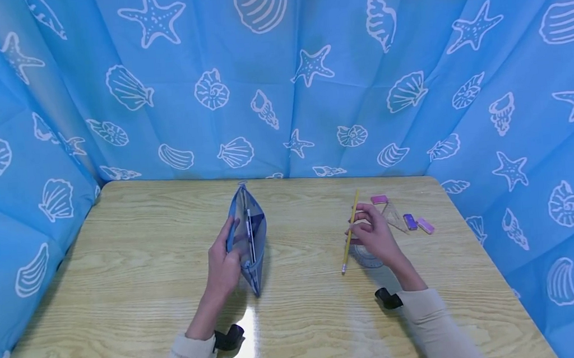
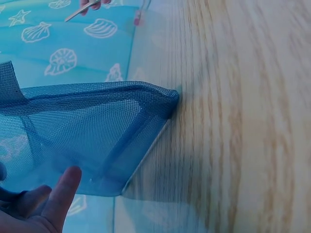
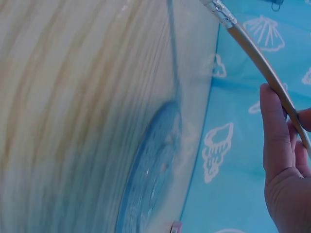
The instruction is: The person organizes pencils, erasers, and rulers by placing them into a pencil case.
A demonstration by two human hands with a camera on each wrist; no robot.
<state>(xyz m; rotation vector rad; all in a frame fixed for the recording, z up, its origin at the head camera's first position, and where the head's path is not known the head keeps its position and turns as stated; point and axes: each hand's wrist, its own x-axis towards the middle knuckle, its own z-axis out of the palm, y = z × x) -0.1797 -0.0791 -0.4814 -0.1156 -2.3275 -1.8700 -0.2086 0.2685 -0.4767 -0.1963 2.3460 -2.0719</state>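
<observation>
My left hand [image 1: 224, 265] holds a blue mesh pencil pouch [image 1: 260, 262] by its left side, upright on the table with its mouth spread. A thin, pale, straight item [image 1: 251, 238] stands inside it. In the left wrist view the mesh wall [image 2: 87, 131] and bottom corner show close up, with the thumb against the wall. My right hand [image 1: 375, 239] pinches a yellow pencil [image 1: 347, 253] between thumb and fingers, its eraser end towards me. The right wrist view shows the pencil's metal band [image 3: 223, 13]. Under that hand lies a clear protractor [image 1: 366, 258], partly covered.
Right of the right hand lie a clear set square [image 1: 395, 218], a pink eraser [image 1: 378, 199], a purple eraser [image 1: 410, 221] and another pink eraser [image 1: 425, 225]. A blue curtain [image 1: 272, 118] with shell prints hangs around the wooden table [image 1: 123, 282].
</observation>
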